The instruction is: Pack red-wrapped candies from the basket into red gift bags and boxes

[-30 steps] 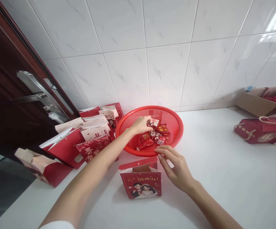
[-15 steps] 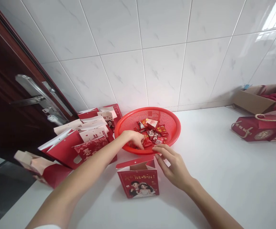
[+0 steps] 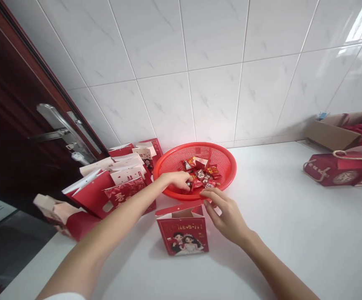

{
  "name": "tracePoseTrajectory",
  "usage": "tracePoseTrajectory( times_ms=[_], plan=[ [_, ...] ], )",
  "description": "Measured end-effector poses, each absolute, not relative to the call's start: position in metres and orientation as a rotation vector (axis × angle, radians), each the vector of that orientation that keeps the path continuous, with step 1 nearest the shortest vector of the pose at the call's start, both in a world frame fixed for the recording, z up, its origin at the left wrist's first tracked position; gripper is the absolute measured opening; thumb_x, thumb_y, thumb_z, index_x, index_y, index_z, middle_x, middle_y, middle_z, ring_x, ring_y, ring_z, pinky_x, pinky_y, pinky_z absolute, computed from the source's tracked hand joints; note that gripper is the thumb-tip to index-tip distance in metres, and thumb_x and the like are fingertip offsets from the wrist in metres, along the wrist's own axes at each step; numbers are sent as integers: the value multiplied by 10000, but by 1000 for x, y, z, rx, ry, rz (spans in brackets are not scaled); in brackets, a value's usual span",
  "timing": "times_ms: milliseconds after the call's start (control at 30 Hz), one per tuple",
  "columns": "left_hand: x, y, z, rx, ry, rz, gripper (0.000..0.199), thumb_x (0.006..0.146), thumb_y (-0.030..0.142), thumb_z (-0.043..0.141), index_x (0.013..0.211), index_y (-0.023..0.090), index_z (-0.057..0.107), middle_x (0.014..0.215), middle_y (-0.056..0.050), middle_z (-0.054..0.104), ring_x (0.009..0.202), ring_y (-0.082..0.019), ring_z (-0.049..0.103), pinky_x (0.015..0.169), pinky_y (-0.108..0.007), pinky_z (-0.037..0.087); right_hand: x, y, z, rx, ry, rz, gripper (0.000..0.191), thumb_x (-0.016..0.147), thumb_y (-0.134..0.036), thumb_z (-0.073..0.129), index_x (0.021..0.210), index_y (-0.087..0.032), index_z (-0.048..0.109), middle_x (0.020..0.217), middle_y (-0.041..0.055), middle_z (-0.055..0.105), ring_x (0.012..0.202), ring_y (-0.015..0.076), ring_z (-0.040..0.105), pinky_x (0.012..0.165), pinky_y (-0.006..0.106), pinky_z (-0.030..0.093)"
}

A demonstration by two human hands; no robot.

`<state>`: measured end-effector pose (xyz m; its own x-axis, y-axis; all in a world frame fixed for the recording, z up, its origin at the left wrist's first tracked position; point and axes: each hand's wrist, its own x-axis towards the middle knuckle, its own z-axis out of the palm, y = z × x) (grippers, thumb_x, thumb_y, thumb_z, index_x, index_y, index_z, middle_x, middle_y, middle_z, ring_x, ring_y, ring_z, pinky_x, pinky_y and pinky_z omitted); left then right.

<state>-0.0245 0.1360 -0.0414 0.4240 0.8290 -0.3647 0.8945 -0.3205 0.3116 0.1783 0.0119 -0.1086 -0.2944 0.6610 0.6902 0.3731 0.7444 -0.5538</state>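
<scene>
Compared with a second ago, the person's left hand point(image 3: 181, 180) has dropped from the middle of the red basket point(image 3: 232, 168) to its near left side, while the right hand point(image 3: 226, 210) stays by the near rim. The left grip is bunched over the wrapped sweets point(image 3: 201, 175) lying in the basket; whether it has hold of one cannot be told. The right grip is loosely bent, thumb and forefinger slightly apart, its contents unclear.

The red box point(image 3: 183, 235) stands open-topped on the surface point(image 3: 293, 229), just before the basket. A low sweep of either hand could tip it, as it looks light; pressing on the rim might tilt the basket. A lifted sweet could slip from fingertips.

Upright gift boxes point(image 3: 91, 191) crowd the left forearm, where an elbow could topple them. A handled box point(image 3: 340, 168) lies well apart, right.
</scene>
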Motion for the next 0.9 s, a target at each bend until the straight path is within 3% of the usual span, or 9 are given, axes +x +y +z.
tracePoseTrajectory(
  times_ms=[167, 267, 400, 533, 733, 900],
  plan=[
    [-23, 142, -41, 2148, 1373, 349, 233, 700, 359, 688, 841, 176, 659, 876, -28, 705, 882, -222, 625, 793, -303, 494, 178, 12, -107, -781, -1915, 370, 236, 1003, -154, 461, 1131, -230, 644, 1125, 98, 733, 772, 166, 724, 650, 287, 612],
    [-23, 144, -40, 2023, 1272, 567, 325, 722, 404, 692, 928, 156, 650, 972, -48, 709, 926, -216, 634, 836, -322, 506, 179, 12, -106, -782, -1915, 350, 238, 1006, -155, 456, 1121, -229, 651, 1120, 98, 732, 757, 164, 716, 642, 291, 608],
    [-23, 141, -38, 1853, 1159, 684, 389, 639, 420, 785, 880, 150, 641, 911, -46, 708, 860, -200, 650, 812, -340, 529, 179, 13, -107, -795, -1836, 288, 215, 1003, -157, 477, 1100, -220, 658, 1103, 100, 722, 723, 158, 699, 651, 295, 599],
    [-20, 131, -35, 1758, 1086, 699, 419, 560, 380, 873, 827, 141, 656, 830, -31, 700, 823, -187, 647, 814, -350, 538, 180, 14, -107, -857, -1713, 190, 186, 990, -160, 507, 1049, -218, 674, 1058, 101, 724, 871, 207, 706, 695, 320, 584],
    [-12, 112, -30, 1737, 1002, 744, 439, 592, 379, 925, 866, 138, 680, 876, -30, 706, 868, -184, 649, 870, -357, 517, 185, 21, -108, -925, -1635, 5, 150, 975, -164, 548, 1010, -235, 675, 997, 70, 755, 925, 249, 636, 839, 429, 524],
    [3, 102, -28, 1730, 822, 750, 415, 625, 407, 928, 800, 147, 658, 832, -14, 673, 833, -180, 662, 844, -365, 518, 187, 34, -113, -1019, -1595, 71, 165, 999, -362, 593, 1044, -237, 692, 987, 68, 760, 989, 271, 651, 918, 467, 477]
  ],
)
